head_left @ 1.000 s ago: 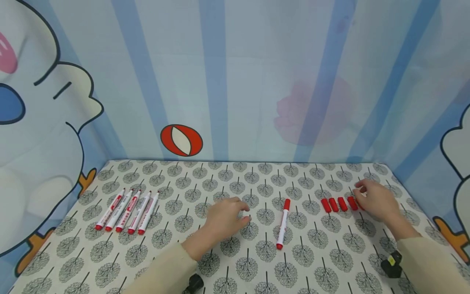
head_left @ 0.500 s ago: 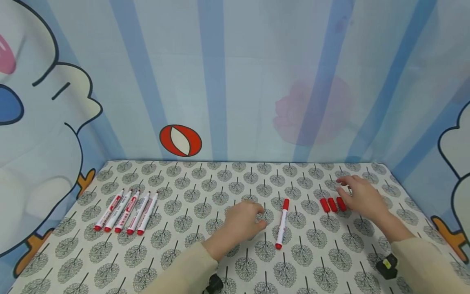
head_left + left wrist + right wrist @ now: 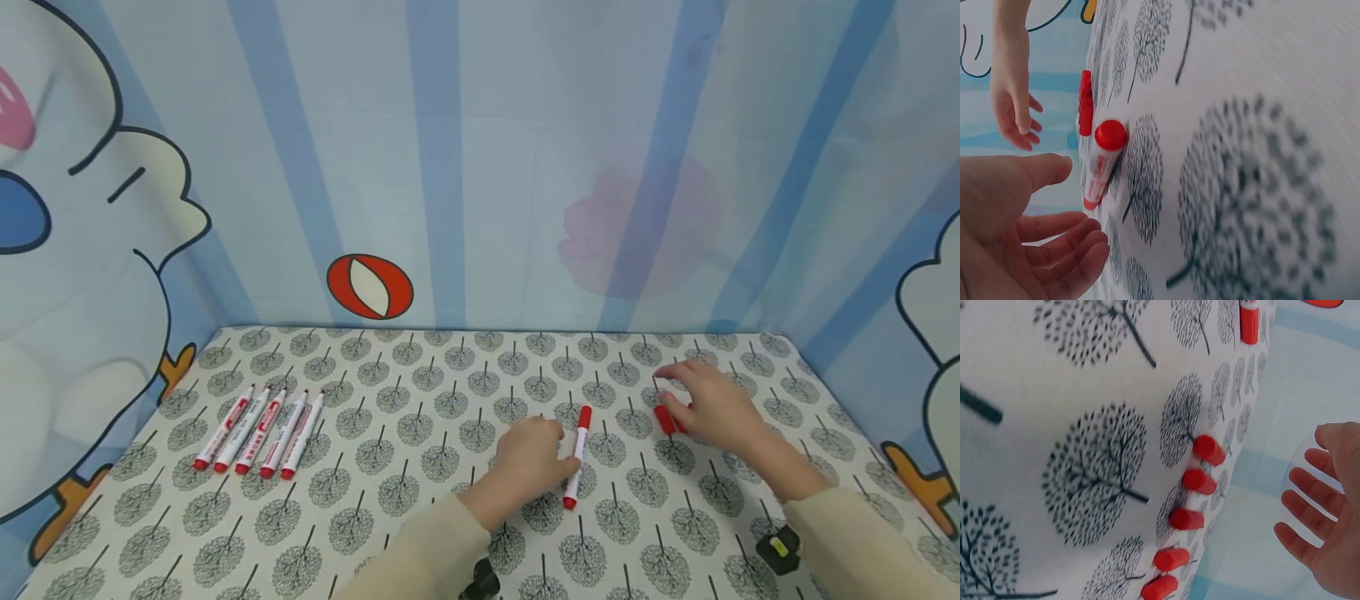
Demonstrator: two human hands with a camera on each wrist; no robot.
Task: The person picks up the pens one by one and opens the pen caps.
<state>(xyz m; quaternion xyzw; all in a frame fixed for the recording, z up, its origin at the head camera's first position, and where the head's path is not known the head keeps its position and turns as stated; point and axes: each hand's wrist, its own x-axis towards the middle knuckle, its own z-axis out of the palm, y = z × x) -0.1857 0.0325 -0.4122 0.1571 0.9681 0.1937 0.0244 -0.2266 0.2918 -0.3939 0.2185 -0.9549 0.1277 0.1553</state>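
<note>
A white marker (image 3: 577, 467) with a red cap lies on the patterned cloth, its capped end pointing away. My left hand (image 3: 528, 458) is just left of it, thumb overlapping the marker's barrel in the head view. The left wrist view has the left hand (image 3: 1029, 231) with fingers loosely bent and parted from the thumb, nothing between them, beside the marker (image 3: 1105, 162). Over a row of red marker caps (image 3: 664, 419) hovers my right hand (image 3: 708, 408), covering part of the row. In the right wrist view several caps (image 3: 1199, 481) show, and the right hand (image 3: 1329, 506) holds nothing.
Several white markers (image 3: 258, 433) lie side by side at the left, red ends towards me and uncapped tips away. Behind the cloth-covered table (image 3: 420, 350) rises a striped blue backdrop (image 3: 495, 192). A dark wrist device (image 3: 780, 550) sits by the right sleeve.
My left hand has moved right, up to the single marker. The right hand has moved left above the row of caps, hiding more of them. Markers and caps have stayed in place.
</note>
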